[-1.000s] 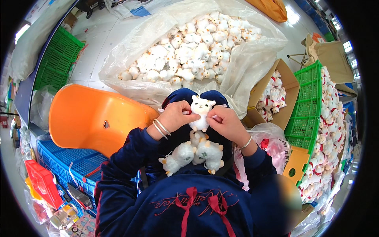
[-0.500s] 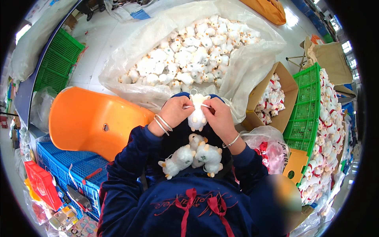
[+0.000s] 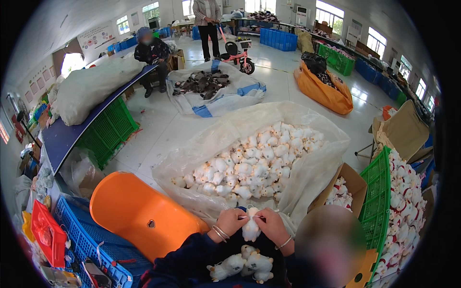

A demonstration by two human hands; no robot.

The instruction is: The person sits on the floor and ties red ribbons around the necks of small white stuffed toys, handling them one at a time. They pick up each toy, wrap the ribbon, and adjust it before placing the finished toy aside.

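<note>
A small white plush animal (image 3: 251, 231) stands upright over my lap, with a hanging loop at its head. My left hand (image 3: 230, 222) pinches one end of a thin white ribbon at the toy's neck. On the opposite side, my right hand (image 3: 273, 227) is closed on the ribbon's other end. Nearer to me, several matching plush animals (image 3: 229, 267) lie bunched on my dark lap. Just beyond my hands, a big heap of white plush toys (image 3: 254, 161) fills an opened clear plastic bag (image 3: 331, 129).
An orange chair (image 3: 127, 206) stands at left, beside a blue crate (image 3: 108, 240) and red tray (image 3: 48, 235). On the right are a cardboard box (image 3: 357, 185) and green crate (image 3: 377, 201) of red-trimmed toys. Farther off, one person (image 3: 152, 55) sits and another (image 3: 207, 24) stands.
The view has tilted up, showing more of the room and placing my hands lower in the picture. Both hands keep pinching the ribbon at the toy's neck.
</note>
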